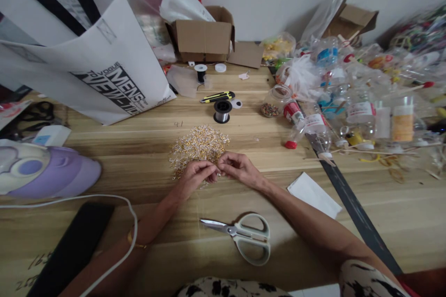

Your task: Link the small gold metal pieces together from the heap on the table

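Observation:
A loose pile of small gold and silver pieces lies on the wooden table. At its near edge, my left hand and my right hand meet with their fingertips pinched together. Whatever sits between the fingers of either hand is too small to make out. Scissors with pale handles rest below the hands, blades pointing left. Beyond the pile stand a spool of thin wire and a yellow and black cutter.
Plastic bottles crowd the right side. A large white bag and a purple appliance with a white cord are at the left. A black slab lies near my left forearm; folded white paper is beside my right.

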Demonstrator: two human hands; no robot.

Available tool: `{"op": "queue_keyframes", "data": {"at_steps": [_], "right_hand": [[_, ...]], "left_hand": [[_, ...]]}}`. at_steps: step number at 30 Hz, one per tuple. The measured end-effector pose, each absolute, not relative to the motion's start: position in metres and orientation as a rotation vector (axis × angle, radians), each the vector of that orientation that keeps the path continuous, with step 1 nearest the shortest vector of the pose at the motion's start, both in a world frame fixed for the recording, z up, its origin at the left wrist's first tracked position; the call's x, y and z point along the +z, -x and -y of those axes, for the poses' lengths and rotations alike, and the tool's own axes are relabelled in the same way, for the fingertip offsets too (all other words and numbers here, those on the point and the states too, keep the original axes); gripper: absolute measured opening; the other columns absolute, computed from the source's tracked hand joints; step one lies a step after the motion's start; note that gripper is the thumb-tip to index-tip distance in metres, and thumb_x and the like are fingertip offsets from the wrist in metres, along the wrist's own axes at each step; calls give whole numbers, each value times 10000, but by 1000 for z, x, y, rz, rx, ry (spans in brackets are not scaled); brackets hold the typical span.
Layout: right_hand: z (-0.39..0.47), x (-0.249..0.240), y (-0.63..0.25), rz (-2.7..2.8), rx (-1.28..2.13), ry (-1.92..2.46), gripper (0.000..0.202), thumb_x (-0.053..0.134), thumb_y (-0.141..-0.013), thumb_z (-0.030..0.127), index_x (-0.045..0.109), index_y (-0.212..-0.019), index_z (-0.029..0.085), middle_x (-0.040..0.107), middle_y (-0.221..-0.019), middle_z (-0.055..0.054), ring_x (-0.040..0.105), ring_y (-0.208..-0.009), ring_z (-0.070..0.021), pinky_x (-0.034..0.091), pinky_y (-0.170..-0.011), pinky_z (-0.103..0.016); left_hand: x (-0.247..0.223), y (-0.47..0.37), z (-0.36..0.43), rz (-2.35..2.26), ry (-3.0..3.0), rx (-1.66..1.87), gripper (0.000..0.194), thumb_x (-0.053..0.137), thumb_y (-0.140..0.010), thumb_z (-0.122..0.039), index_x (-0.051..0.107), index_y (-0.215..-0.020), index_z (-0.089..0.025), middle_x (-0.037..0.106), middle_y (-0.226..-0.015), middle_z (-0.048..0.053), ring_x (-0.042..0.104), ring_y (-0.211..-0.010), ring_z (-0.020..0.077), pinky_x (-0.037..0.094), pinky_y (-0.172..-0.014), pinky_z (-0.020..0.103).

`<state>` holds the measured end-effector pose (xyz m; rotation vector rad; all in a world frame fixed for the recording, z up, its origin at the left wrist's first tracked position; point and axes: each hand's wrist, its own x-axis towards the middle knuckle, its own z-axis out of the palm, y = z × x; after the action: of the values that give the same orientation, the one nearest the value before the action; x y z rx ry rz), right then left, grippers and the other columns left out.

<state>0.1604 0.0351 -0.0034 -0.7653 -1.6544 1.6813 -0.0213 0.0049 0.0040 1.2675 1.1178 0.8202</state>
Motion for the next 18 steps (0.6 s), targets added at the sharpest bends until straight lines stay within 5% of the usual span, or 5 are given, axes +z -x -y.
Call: {"op": "queue_keyframes", "data": {"at_steps": [18], "right_hand": [[-35, -2, -161, 1684, 1675, 777, 262, 585, -838, 387, 564, -811, 128, 534, -697, 0, 476, -621, -92, 365, -571, -208]], "left_hand": [[3, 22, -5, -1093, -1276, 776, 231, 622, -754, -350, 636, -679, -132, 627, -608, 3, 560, -588, 107, 468, -607, 223]]}}
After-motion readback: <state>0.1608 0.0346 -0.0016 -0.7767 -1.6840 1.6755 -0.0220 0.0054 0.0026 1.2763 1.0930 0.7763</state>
